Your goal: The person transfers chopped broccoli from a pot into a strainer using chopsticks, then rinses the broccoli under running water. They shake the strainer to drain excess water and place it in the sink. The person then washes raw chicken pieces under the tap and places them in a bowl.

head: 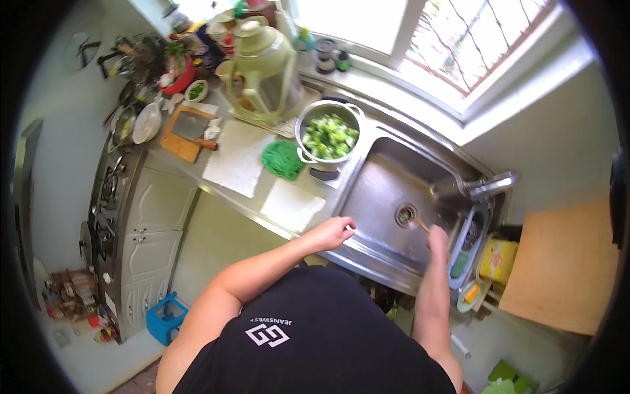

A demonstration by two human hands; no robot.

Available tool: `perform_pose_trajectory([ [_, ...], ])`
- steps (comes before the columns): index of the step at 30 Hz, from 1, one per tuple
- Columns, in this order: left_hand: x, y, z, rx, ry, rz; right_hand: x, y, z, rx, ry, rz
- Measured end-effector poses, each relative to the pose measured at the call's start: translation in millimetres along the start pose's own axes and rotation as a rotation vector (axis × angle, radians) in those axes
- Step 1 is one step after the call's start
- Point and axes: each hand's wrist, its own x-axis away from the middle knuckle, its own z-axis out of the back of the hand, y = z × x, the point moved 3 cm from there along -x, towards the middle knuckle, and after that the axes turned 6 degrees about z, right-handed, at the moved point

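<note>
Before me is a stainless steel sink with a round drain in its floor. My right hand grips a thin, light brown stick-like tool whose far end reaches the drain's edge; some green bits lie in the drain. Over the sink's front left corner is my left hand, its fingers curled; whether it holds anything is hard to tell. Left of the basin stands a metal pot with two handles, holding chopped green vegetables.
The faucet rises at the sink's back right, beside a blue-grey caddy with scrubbers. Leftward on the counter lie a green mesh cloth, white cloths and a cutting board with a cleaver. A large thermos jug stands behind.
</note>
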Motion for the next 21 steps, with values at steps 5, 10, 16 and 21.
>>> perform_pose_trajectory([
  [5,56,-97,60,0.259,0.039,0.201,55,-58,34,-0.842,-0.115,0.187],
  [10,101,-172,116,0.469,0.135,0.136,73,-26,44,-0.291,0.655,-0.048],
  [16,201,-258,225,0.46,0.247,0.173,123,-152,70,0.022,1.098,0.115],
  [21,277,-333,285,0.613,0.342,0.28,166,-447,26,-0.415,1.049,0.823],
])
